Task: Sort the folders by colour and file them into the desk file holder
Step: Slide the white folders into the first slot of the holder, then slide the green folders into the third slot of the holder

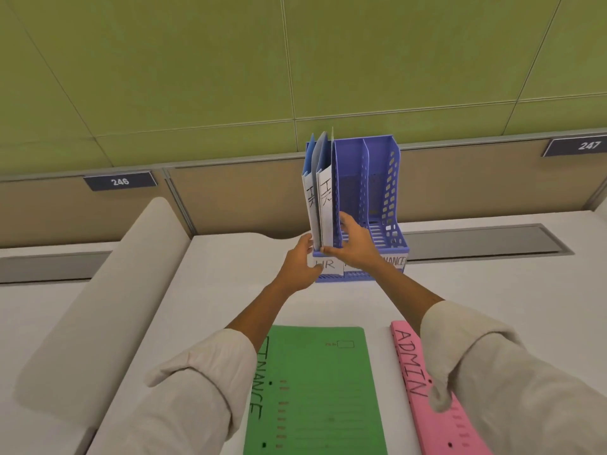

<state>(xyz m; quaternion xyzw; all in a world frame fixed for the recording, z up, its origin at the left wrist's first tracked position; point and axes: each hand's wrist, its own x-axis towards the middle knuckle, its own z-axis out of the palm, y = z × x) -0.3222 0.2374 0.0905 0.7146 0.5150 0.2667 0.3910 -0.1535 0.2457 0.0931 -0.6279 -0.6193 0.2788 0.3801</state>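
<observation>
Seating the blue folders is the step in hand, by the look of it. The left hand (300,262) rests against the holder's front left corner, fingers loosely extended beside the HR label (325,265). Two blue folders (320,205) stand upright in the leftmost slot of the file holder (382,192); the right hand (353,246) curls round their lower front edge, thumb against the nearer folder. On the tabletop (203,290) nearer the person lie a green folder (317,389) and, right of it, a pink folder (423,382), partly under the right sleeve. Next probably comes releasing the blue pair and lifting one of these into its labelled slot.
</observation>
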